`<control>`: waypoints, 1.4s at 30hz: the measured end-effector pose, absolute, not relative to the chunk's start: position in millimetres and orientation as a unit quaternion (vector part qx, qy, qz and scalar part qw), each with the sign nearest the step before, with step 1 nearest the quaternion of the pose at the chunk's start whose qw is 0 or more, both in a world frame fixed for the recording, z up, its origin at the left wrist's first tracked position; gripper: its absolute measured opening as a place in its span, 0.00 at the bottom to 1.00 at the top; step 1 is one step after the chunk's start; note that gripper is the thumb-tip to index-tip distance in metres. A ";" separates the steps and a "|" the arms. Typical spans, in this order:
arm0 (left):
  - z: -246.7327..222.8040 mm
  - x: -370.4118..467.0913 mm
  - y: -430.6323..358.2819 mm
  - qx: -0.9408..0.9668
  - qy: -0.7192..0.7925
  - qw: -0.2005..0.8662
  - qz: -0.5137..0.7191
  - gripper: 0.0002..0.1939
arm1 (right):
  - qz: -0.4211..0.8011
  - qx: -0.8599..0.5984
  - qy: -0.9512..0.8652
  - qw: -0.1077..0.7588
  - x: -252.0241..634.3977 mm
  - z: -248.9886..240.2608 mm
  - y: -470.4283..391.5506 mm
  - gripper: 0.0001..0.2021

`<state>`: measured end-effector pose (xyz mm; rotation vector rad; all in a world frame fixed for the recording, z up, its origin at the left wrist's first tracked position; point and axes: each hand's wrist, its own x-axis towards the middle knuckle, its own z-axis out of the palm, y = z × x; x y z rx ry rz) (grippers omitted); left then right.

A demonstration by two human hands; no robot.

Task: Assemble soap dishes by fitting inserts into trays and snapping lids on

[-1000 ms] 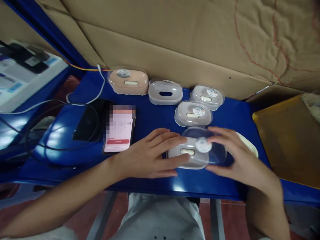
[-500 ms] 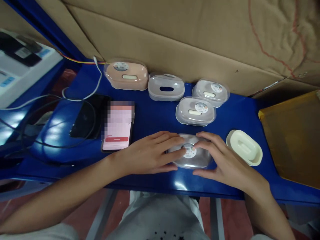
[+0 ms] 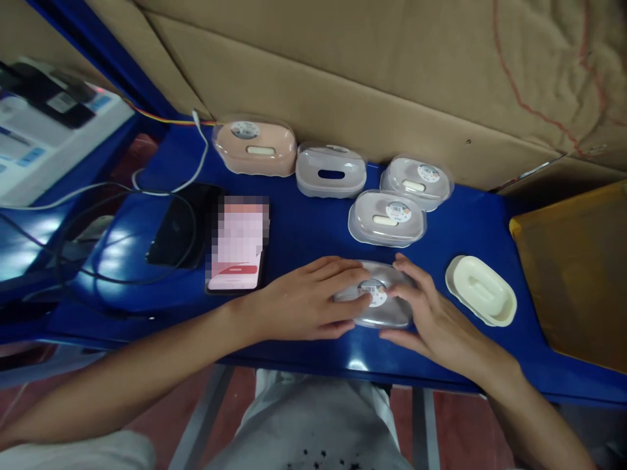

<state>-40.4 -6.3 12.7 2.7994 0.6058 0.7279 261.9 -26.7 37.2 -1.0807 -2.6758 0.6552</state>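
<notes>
In front of me on the blue table lies a soap box with a clear lid [image 3: 386,314] and a round barcode label. My left hand [image 3: 306,300] covers its left end, fingers laid over the lid and thumb along the near edge. Around the right end curves my right hand [image 3: 435,313], with a finger at the far edge, another bent over the lid near the label, and the thumb by the near edge. Both hands hide parts of the box. A pale cream soap dish piece [image 3: 484,292] lies right of my right hand.
Behind my hands stand a lidded pink soap box [image 3: 259,151], a grey one with a dark slot [image 3: 330,171], and two grey ones [image 3: 386,228] with cream inserts. Left are a lit phone [image 3: 235,248], a black device [image 3: 171,228] and cables. A yellow-wrapped box [image 3: 578,274] stands right.
The whole view has shifted slightly. My right hand has tilted a little, its fingers moving slightly along the lid's right end. My left hand stays on the left end.
</notes>
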 end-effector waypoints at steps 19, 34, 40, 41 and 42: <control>13.6 -43.6 -3.8 0.945 0.198 0.101 0.242 0.28 | 0.153 -0.324 -0.925 0.124 256.0 24.8 -19.2 0.43; 22.2 -56.3 2.7 0.948 0.209 0.092 0.222 0.27 | 0.114 -0.284 -0.943 0.130 250.1 20.0 -15.7 0.42; 34.8 -63.7 1.0 0.937 0.237 0.171 0.191 0.30 | 0.138 -0.283 -0.940 0.132 250.2 18.0 -13.6 0.43; 36.4 -64.7 1.1 0.936 0.241 0.179 0.187 0.30 | 0.134 -0.279 -0.941 0.136 249.7 17.3 -13.5 0.43; 37.5 -65.6 1.3 0.935 0.245 0.182 0.180 0.30 | 0.129 -0.275 -0.943 0.138 249.1 16.7 -13.4 0.44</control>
